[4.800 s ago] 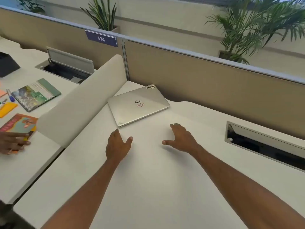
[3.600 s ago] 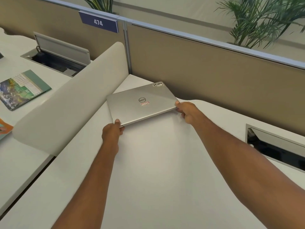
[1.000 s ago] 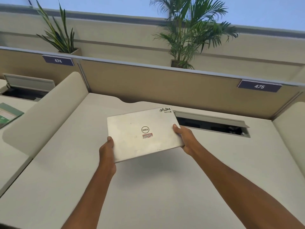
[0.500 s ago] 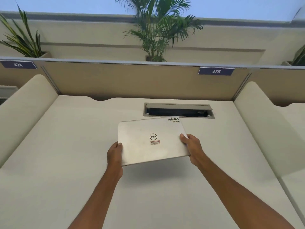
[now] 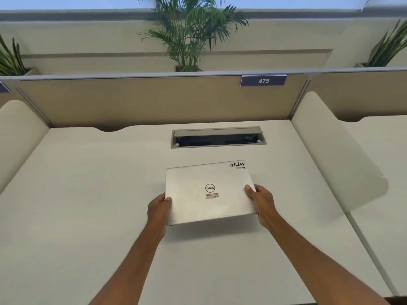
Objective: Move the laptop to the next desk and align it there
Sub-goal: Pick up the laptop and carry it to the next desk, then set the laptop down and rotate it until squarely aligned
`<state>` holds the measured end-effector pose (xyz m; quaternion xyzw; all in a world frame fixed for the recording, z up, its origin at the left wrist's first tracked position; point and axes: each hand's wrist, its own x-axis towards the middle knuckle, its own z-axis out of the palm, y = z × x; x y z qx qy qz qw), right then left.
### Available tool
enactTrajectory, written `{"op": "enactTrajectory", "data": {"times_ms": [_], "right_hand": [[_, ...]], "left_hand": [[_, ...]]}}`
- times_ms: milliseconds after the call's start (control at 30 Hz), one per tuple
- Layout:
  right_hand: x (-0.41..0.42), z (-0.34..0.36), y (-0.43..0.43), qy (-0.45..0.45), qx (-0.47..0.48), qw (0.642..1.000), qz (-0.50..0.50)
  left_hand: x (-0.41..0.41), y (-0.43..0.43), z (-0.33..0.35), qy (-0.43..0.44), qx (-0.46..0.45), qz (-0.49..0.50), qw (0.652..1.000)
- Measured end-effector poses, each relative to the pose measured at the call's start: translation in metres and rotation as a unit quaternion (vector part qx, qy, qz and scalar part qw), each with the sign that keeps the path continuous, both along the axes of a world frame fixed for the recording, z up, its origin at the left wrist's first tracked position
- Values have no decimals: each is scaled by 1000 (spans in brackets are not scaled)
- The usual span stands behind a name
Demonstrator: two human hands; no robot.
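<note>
One closed laptop (image 5: 209, 192) sits at frame centre between two hands, a left hand (image 5: 159, 209) and a right hand (image 5: 262, 202), with one cable hatch (image 5: 218, 137) above it, one numbered sign (image 5: 263, 80) upper right, two side dividers (image 5: 337, 155), and three plants (image 5: 189, 31) along the top.

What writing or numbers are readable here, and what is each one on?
"475": blue sign on the partition.
"DELL": round logo on the laptop lid.
"NWM": corner sticker, seemingly upside down; smaller print beneath unreadable.
Red-and-white label under the logo: too small to read.
Sign at far left: cut off.
</note>
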<state>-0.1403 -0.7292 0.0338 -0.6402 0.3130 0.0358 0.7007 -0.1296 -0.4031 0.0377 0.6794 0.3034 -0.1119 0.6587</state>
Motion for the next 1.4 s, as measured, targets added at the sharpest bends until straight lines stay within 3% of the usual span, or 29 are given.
{"op": "enactTrajectory", "data": {"times_ms": [467, 833, 1400], "right_hand": [[2, -33, -11, 90, -213, 972, 41], [6, -28, -6, 117, -262, 956, 60], [-3, -24, 10, 140, -302, 943, 15]], "left_hand": [[14, -9, -38, 37, 82, -64, 994], [14, -15, -37, 16, 178, -87, 980], [10, -18, -35, 69, 317, -108, 940]]}}
